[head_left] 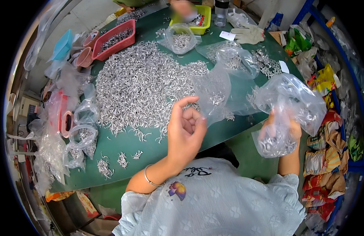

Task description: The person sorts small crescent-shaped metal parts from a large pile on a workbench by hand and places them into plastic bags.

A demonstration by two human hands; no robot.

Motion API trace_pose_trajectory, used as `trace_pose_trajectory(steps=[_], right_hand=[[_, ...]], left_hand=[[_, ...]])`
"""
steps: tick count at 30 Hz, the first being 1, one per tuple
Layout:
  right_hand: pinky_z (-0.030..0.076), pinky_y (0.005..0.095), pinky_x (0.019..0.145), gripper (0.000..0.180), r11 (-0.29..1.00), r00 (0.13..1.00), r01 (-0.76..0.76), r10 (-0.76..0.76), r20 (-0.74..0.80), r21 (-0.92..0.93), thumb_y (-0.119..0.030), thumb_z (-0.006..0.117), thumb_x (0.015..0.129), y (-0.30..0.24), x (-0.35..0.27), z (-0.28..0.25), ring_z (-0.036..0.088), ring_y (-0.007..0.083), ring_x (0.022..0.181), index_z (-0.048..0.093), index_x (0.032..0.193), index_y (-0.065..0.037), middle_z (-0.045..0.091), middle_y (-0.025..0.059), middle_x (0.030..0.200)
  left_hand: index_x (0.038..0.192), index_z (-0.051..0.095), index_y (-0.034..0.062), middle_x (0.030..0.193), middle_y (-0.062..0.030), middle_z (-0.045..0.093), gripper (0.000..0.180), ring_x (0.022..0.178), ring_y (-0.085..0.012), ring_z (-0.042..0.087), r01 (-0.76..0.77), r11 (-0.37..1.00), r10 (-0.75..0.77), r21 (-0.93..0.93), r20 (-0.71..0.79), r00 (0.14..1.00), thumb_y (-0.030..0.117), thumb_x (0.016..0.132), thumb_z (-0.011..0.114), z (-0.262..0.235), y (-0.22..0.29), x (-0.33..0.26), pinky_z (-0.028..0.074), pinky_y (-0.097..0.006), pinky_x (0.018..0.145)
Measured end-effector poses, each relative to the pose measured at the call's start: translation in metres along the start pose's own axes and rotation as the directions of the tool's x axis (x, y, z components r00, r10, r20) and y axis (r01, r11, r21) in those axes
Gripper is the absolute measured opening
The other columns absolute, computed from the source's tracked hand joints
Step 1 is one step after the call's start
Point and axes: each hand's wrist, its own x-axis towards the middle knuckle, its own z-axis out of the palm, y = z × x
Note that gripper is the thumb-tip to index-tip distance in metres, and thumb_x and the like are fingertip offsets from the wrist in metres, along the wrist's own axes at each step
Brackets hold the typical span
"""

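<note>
My left hand (186, 128) is raised over the near edge of the table, its index finger lifted away from the thumb and the other fingers loosely curled. Nothing shows in it. Beside its fingers stands a clear plastic bag (213, 88) with small curved silver metal pieces inside. At the right, past the table's edge, my right hand (294, 129) is closed on another clear plastic bag (275, 146), whose bottom bulges with silver pieces. Its fingers are partly hidden behind the plastic. A large heap of loose curved metal pieces (131, 86) covers the middle of the green table (131, 169).
Small piles of metal pieces (105, 168) lie near the front edge. A pink basket (115, 39) and a yellow-green basket (205, 27) stand at the back, with another person's blurred hand over the latter. Plastic bags crowd the left; a glove (248, 34) lies back right, near blue shelving.
</note>
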Motion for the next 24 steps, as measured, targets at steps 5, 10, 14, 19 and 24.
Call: trace_pose_trajectory(steps=[5, 10, 14, 19, 24], right_hand=[[0.054, 0.0538, 0.057, 0.04, 0.994, 0.986, 0.021, -0.038, 0.161, 0.107, -0.022, 0.045, 0.091, 0.005, -0.011, -0.009, 0.063, 0.0459, 0.069, 0.044, 0.12, 0.005, 0.058, 0.0222, 0.07], [0.054, 0.0556, 0.062, 0.038, 0.981, 0.948, 0.091, -0.138, 0.287, 0.17, -0.025, 0.037, 0.097, 0.007, -0.005, 0.004, 0.062, 0.0457, 0.068, 0.045, 0.121, 0.003, 0.059, 0.0206, 0.071], [0.05, 0.0579, 0.072, 0.042, 0.91, 0.835, -0.076, -0.166, 0.525, 0.408, -0.025, 0.048, 0.089, 0.019, 0.027, 0.007, 0.061, 0.0468, 0.078, 0.047, 0.123, 0.0, 0.061, 0.0214, 0.079], [0.04, 0.0597, 0.09, 0.04, 0.854, 0.914, -0.042, -0.177, 0.365, 0.519, -0.036, 0.043, 0.091, 0.037, 0.041, 0.027, 0.054, 0.0354, 0.089, 0.048, 0.114, -0.004, 0.058, 0.0141, 0.087], [0.043, 0.0619, 0.082, 0.037, 0.901, 0.952, -0.066, 0.185, -0.243, 0.43, -0.04, 0.033, 0.095, 0.04, 0.016, 0.01, 0.048, 0.0161, 0.057, 0.051, 0.084, -0.01, 0.047, 0.0001, 0.06]], left_hand=[[0.124, 0.04, 0.0004, 0.096, -0.0127, 0.047, 0.057, 0.09, -0.0216, 0.049, -0.332, 0.63, 0.304, 0.702, 0.171, 0.937, -0.011, 0.073, 0.061, -0.001, 0.027, 0.02, 0.041, -0.03, 0.072], [0.097, 0.056, 0.0001, 0.088, -0.0119, 0.05, 0.026, 0.085, -0.0253, 0.05, -0.531, 0.268, 0.339, 0.804, 0.437, 0.833, -0.004, 0.072, 0.065, 0.009, 0.049, 0.05, 0.042, -0.033, 0.073], [0.074, 0.056, -0.0008, 0.06, -0.0024, 0.051, 0.009, 0.056, -0.0102, 0.048, -0.354, 0.577, 0.233, 0.736, 0.267, 0.935, 0.001, 0.081, 0.063, 0.011, 0.037, 0.058, 0.041, -0.025, 0.058], [0.071, 0.055, -0.0021, 0.059, -0.0001, 0.055, 0.018, 0.055, -0.0033, 0.045, -0.171, 0.757, 0.163, 0.631, 0.072, 0.984, 0.004, 0.087, 0.06, 0.002, 0.035, 0.058, 0.038, -0.021, 0.052], [0.074, 0.056, -0.0022, 0.063, -0.0057, 0.055, 0.009, 0.055, -0.0081, 0.047, -0.412, 0.615, 0.441, 0.672, 0.14, 0.887, -0.001, 0.082, 0.061, -0.004, 0.037, 0.053, 0.037, -0.026, 0.05]])
